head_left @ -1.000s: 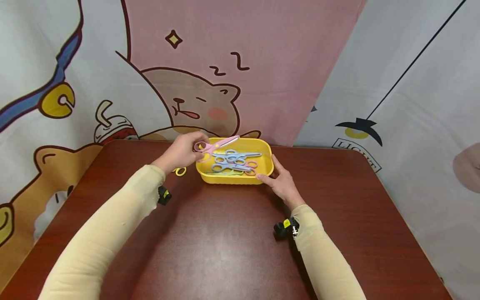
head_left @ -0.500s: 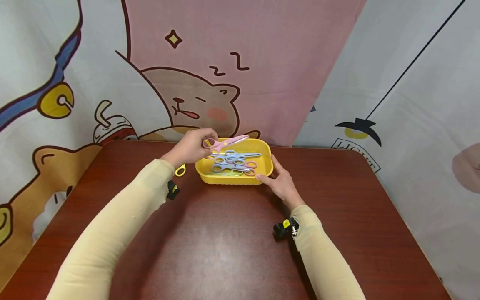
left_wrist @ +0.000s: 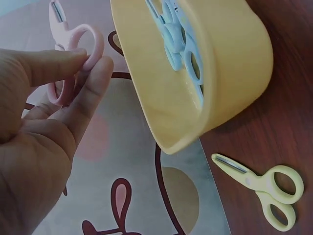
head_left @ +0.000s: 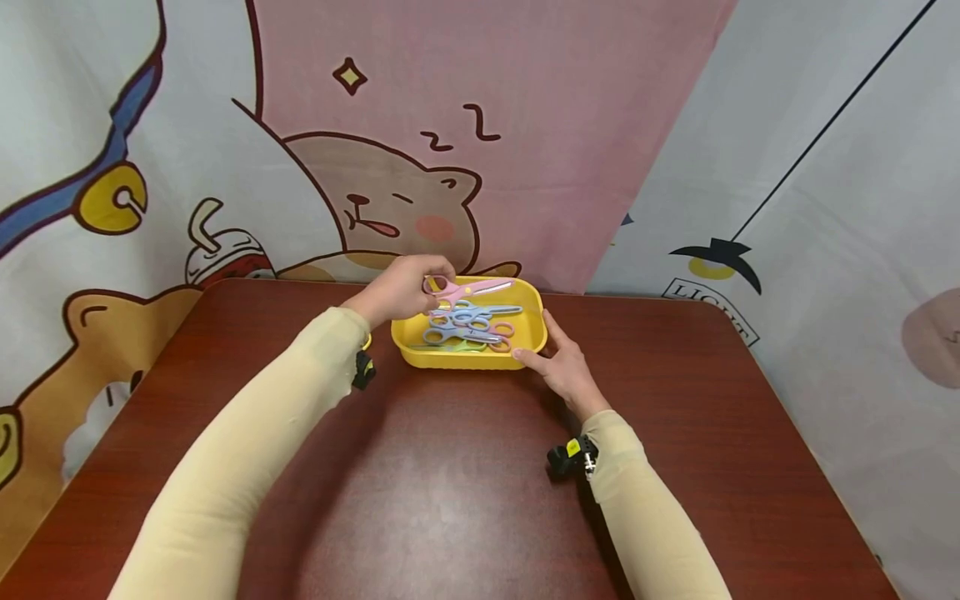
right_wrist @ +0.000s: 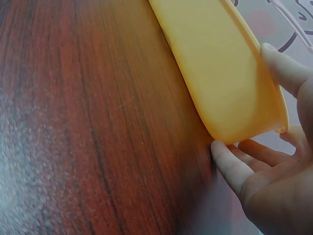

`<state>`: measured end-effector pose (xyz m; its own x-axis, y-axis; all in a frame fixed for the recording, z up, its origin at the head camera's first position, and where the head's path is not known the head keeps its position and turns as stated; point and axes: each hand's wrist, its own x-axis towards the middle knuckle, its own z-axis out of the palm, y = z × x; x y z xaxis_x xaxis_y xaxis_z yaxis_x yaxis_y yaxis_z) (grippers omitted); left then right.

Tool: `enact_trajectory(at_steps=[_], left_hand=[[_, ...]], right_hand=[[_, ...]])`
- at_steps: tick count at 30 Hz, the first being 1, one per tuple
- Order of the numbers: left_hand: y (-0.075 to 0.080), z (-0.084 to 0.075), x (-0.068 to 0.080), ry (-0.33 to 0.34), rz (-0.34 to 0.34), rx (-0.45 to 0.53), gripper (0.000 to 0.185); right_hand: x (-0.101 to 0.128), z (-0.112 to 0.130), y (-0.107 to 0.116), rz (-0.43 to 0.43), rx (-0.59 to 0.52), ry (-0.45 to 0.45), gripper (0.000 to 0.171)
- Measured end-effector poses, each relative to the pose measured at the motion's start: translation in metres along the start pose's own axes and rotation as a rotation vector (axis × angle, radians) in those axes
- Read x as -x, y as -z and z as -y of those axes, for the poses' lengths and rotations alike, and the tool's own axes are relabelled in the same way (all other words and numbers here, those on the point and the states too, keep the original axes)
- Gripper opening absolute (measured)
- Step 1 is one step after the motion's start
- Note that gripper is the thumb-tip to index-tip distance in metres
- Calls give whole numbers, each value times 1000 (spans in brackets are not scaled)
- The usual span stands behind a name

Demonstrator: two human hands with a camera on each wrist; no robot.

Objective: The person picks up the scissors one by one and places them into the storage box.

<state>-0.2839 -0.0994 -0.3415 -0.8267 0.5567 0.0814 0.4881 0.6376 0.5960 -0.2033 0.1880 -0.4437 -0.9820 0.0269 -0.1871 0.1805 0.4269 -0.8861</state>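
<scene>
My left hand (head_left: 408,292) pinches a pair of pink scissors (head_left: 480,289) by the handle loops, thumb against fingers in the left wrist view. Their blades point right, over the back of a yellow plastic bin (head_left: 457,361). Inside the bin lie several children's scissors: light blue ones (head_left: 487,311) on top, with pink loops and a green pair (head_left: 471,346) beneath. At the bin's right end my right hand (head_left: 564,367) grips it, thumb at the rim and fingers round the lower corner in the right wrist view.
Yellow scissors (left_wrist: 254,182) lie on the dark red-brown wooden table (head_left: 450,467) left of the bin, mostly hidden by my left wrist in the head view. A cartoon-printed cloth (head_left: 555,125) hangs behind the table's far edge. Part of another person's hand (head_left: 933,337) shows at far right.
My left hand has moved right with the pink scissors, from the bin's left end to over its interior. The right hand and bin have stayed in place.
</scene>
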Motion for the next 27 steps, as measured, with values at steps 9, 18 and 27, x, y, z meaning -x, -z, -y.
enact_trajectory(at_steps=[9, 18, 27], left_hand=[[-6, -6, -13, 9, 62, 0, 33], [-15, -16, -24, 48, 130, 43, 37], [-23, -22, -35, 78, 208, 42, 42]], right_hand=[[0, 0, 1, -7, -1, 7, 100], [0, 0, -1, -13, 3, 24, 99], [-1, -1, -1, -11, -35, 56, 98]])
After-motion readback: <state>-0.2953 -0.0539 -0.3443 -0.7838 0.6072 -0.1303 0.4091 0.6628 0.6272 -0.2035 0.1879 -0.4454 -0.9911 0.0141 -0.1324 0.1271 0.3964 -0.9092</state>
